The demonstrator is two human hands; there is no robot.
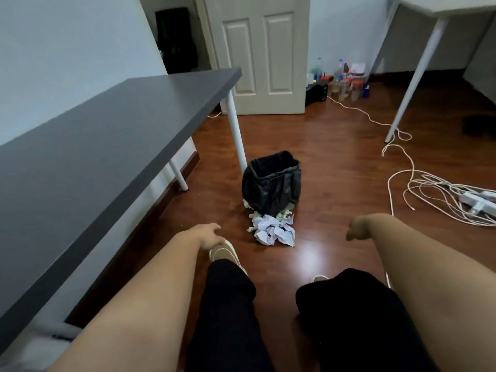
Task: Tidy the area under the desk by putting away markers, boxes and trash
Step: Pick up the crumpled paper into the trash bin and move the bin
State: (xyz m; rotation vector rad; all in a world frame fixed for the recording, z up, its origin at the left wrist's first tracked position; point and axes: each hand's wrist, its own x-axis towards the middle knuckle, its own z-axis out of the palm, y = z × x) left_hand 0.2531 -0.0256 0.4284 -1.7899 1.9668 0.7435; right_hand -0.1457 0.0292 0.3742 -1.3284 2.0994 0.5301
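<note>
Nearest the camera: both bare forearms reach forward and down over dark trousers and pale shoes. The left hand [210,236] is empty, fingers loosely spread and relaxed, hanging above the left shoe [224,253]. The right hand [357,232] is curled downward at the wrist, fingers bunched; nothing visible in it, but how far it is closed is hard to tell from this angle.

Just ahead, between the hands: a heap of crumpled paper [273,232] on the wooden floor [335,162], white with some greenish scraps mixed in at the far edge. It touches the base of the trash bin [271,181], which stands upright, lined with a black bag, mouth open, right beside the white desk leg [236,132]. The paper looks light, soft and springy; it will likely compress under a grab and may shed loose bits. Best guess: scoop from both sides with spread fingers, or pinch the bigger wads on top, then drop into the bin mouth. Not fragile, no slip risk. The bin itself likely light and could shift if bumped.

Left: grey desk [107,135], top bare. Area under it mostly hidden from here; no markers or boxes visible.

Right: tangle of white cables [429,191] and a power strip [477,200].

Far: bottles and small clutter [341,79] by the wall, a white door [257,55], second table [442,6] at top right.
</note>
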